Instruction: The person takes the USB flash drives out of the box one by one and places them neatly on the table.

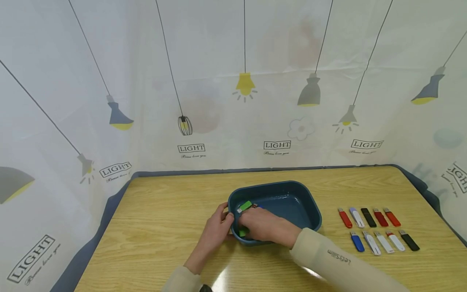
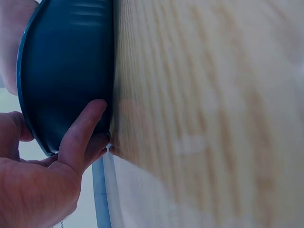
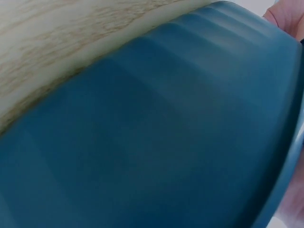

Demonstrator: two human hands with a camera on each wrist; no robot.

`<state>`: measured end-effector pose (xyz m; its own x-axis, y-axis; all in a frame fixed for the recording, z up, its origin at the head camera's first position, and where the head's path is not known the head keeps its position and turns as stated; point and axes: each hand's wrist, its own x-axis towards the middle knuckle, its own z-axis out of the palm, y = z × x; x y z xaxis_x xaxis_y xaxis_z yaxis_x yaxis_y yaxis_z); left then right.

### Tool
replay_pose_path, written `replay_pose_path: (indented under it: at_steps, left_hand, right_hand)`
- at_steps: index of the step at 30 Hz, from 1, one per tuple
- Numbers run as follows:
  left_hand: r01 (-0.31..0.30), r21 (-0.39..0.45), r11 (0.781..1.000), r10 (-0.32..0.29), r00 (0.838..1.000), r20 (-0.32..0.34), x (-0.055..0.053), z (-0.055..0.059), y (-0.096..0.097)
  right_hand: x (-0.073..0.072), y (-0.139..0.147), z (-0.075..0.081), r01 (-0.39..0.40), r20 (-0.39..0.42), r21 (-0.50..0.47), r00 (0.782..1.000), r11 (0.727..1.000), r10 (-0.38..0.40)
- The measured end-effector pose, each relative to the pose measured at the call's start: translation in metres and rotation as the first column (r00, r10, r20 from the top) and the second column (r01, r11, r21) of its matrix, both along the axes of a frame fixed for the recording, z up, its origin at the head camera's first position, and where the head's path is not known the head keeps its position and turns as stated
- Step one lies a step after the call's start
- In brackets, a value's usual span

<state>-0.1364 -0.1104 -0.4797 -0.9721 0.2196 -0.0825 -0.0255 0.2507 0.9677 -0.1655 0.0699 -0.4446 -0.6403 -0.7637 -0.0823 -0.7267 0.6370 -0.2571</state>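
Observation:
A dark blue plastic basin (image 1: 295, 202) stands on the wooden table in front of me. My left hand (image 1: 215, 228) holds its left end, with the thumb at the rim and the fingers against the outer wall (image 2: 71, 61), as the left wrist view shows. My right hand (image 1: 264, 225) reaches down inside the basin's left part; its fingertips are hidden, and I cannot tell whether they pinch anything. Just beyond its knuckles lies a green USB stick (image 1: 245, 206) with a metal plug. Another green piece (image 1: 243, 231) shows below the hand. Bits of red and blue peek out behind it.
Right of the basin, several USB sticks lie in two rows, among them a red one (image 1: 344, 218), a black one (image 1: 369, 217), a blue one (image 1: 357, 242) and a white one (image 1: 384, 242). A printed cloth (image 1: 233, 125) hangs behind the wooden table (image 1: 164, 202).

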Motion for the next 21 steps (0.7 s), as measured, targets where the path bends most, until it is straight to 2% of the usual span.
replay_pose_path:
  at_steps: [8, 16, 21]
  left_hand:
    - [-0.006, -0.015, 1.0, 0.006, 1.0, -0.005, 0.0, 0.001, 0.001]
    - [-0.007, 0.029, 1.0, 0.007, 1.0, 0.001, 0.0, -0.002, 0.001]
    - [-0.007, 0.024, 1.0, 0.006, 1.0, 0.008, 0.001, 0.001, 0.0]
  right_hand:
    - [-0.001, 0.001, 0.001, 0.006, 0.036, 0.004, 0.999, 1.0, -0.006]
    - [-0.002, 0.018, 0.011, 0.043, 0.084, -0.087, 0.996, 0.995, -0.035]
    - [-0.001, 0.029, 0.019, 0.083, 0.086, -0.116, 0.994, 0.99, -0.073]
